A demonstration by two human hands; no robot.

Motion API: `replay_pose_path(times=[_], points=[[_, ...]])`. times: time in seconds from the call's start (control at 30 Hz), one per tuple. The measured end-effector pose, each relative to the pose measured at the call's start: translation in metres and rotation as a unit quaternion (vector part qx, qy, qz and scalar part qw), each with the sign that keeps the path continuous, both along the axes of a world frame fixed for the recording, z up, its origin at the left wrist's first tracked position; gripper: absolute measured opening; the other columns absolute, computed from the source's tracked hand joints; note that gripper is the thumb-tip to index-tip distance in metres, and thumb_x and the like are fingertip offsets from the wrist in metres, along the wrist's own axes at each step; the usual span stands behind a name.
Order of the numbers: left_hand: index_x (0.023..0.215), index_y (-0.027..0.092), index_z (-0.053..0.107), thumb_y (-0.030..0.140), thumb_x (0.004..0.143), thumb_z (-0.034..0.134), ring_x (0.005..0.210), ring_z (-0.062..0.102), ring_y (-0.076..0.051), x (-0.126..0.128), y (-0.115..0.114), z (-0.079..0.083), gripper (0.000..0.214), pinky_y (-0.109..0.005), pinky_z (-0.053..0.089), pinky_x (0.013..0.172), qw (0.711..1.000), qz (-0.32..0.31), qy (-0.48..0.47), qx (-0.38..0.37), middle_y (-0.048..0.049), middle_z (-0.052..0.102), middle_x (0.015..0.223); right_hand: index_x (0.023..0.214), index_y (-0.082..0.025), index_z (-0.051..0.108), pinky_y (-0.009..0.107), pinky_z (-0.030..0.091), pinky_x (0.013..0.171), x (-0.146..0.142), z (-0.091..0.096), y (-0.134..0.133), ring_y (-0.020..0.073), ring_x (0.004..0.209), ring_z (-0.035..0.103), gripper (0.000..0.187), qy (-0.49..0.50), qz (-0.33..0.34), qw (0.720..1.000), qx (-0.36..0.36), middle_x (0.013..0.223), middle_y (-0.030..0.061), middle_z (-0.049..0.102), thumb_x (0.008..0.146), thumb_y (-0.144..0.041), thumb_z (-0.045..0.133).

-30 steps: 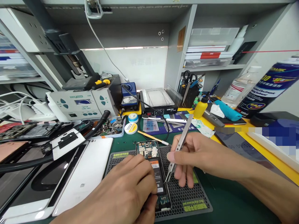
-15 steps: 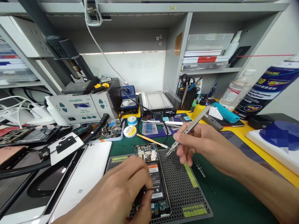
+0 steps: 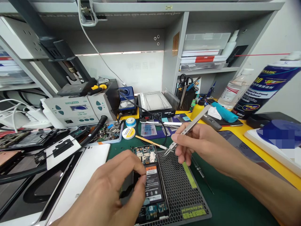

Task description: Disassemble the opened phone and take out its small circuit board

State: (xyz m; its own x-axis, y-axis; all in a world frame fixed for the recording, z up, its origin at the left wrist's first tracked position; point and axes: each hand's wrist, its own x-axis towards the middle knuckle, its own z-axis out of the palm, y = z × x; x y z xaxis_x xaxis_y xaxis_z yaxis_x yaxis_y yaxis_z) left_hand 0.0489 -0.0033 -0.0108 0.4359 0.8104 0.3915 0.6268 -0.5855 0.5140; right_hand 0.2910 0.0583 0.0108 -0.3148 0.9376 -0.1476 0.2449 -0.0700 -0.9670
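An opened phone [image 3: 154, 205] lies on the grey honeycomb mat [image 3: 185, 191], its circuit boards and black battery [image 3: 154, 185] exposed. My left hand [image 3: 113, 185] is over the phone's left side, thumb and forefinger pinched together beside the battery. A dark, thin piece [image 3: 127, 185] shows behind these fingers; whether they grip it I cannot make out. My right hand [image 3: 192, 141] holds metal tweezers [image 3: 196, 119], their tips slightly apart above the mat, right of the phone's top end. A thin screwdriver [image 3: 199, 171] lies below my right hand.
A yellow-handled brush [image 3: 148, 141] and two small round tins [image 3: 128, 133] lie behind the phone. Left are a white tablet-like panel [image 3: 70, 179], a black hose [image 3: 94, 133] and a rework station [image 3: 75, 110]. A spray can [image 3: 261, 88] and a clear bottle [image 3: 236, 91] stand right.
My left hand has lifted and shifted up along the phone, showing more of the battery and the lower board. The right hand keeps its tweezers nearly in place. The whole view has shifted slightly.
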Motion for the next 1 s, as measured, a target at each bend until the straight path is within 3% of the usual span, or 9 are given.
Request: replay_pose_path(times=[0.1,0.23,0.43,0.6,0.67,1.0], points=[[0.084,0.021,0.057,0.004,0.088,0.046,0.071,0.061,-0.012,0.002,-0.002,-0.006,0.02,-0.024,0.052,0.063,0.998,-0.058,0.02,0.031,0.0005,0.062,0.08,0.086,-0.019,0.06,0.024,0.056,0.05,-0.002,0.0,-0.003,0.0163,0.059,0.07,0.016,-0.025,0.02,0.999,0.001,0.068,0.0008,0.07,0.092,-0.031,0.069],[0.087,0.023,0.059,0.004,0.086,0.047,0.079,0.061,-0.015,0.005,-0.005,-0.013,0.022,-0.026,0.053,0.069,0.994,-0.087,0.03,0.06,-0.0005,0.065,0.086,0.087,-0.019,0.06,0.023,0.055,0.053,-0.004,0.0,-0.008,0.014,0.06,0.069,0.013,-0.054,0.049,0.997,-0.001,0.072,0.0012,0.071,0.093,-0.028,0.068],[0.087,0.024,0.059,0.002,0.086,0.053,0.089,0.062,-0.014,0.002,-0.002,-0.01,0.023,-0.023,0.052,0.077,0.988,-0.139,0.072,0.023,0.0023,0.065,0.091,0.091,-0.019,0.059,0.027,0.057,0.059,-0.004,-0.007,-0.01,0.0152,0.066,0.069,0.017,-0.078,0.082,0.993,0.033,0.077,0.0017,0.07,0.101,-0.033,0.057],[0.076,0.019,0.059,0.005,0.09,0.049,0.078,0.057,-0.018,0.001,-0.001,-0.017,0.023,-0.031,0.051,0.073,0.978,-0.148,0.106,0.101,-0.0032,0.062,0.081,0.087,-0.02,0.061,0.028,0.057,0.059,-0.004,-0.008,-0.011,0.0162,0.068,0.07,0.019,-0.108,0.092,0.988,0.064,0.077,0.0019,0.069,0.101,-0.032,0.055],[0.077,0.019,0.061,0.002,0.091,0.046,0.079,0.056,-0.02,0.002,-0.002,-0.017,0.026,-0.033,0.05,0.071,0.977,-0.139,0.141,0.079,-0.0045,0.063,0.082,0.086,-0.02,0.061,0.028,0.057,0.059,-0.005,-0.007,-0.011,0.0165,0.068,0.07,0.019,-0.113,0.095,0.986,0.075,0.077,0.0017,0.069,0.1,-0.031,0.055],[0.079,0.019,0.061,0.003,0.094,0.044,0.079,0.053,-0.019,0.002,-0.004,-0.013,0.027,-0.032,0.046,0.071,0.976,-0.149,0.138,0.072,-0.0035,0.061,0.082,0.082,-0.023,0.062,0.03,0.051,0.06,-0.004,-0.004,-0.018,0.0178,0.068,0.065,0.023,-0.182,0.102,0.968,0.14,0.073,-0.0006,0.066,0.101,-0.034,0.053]])
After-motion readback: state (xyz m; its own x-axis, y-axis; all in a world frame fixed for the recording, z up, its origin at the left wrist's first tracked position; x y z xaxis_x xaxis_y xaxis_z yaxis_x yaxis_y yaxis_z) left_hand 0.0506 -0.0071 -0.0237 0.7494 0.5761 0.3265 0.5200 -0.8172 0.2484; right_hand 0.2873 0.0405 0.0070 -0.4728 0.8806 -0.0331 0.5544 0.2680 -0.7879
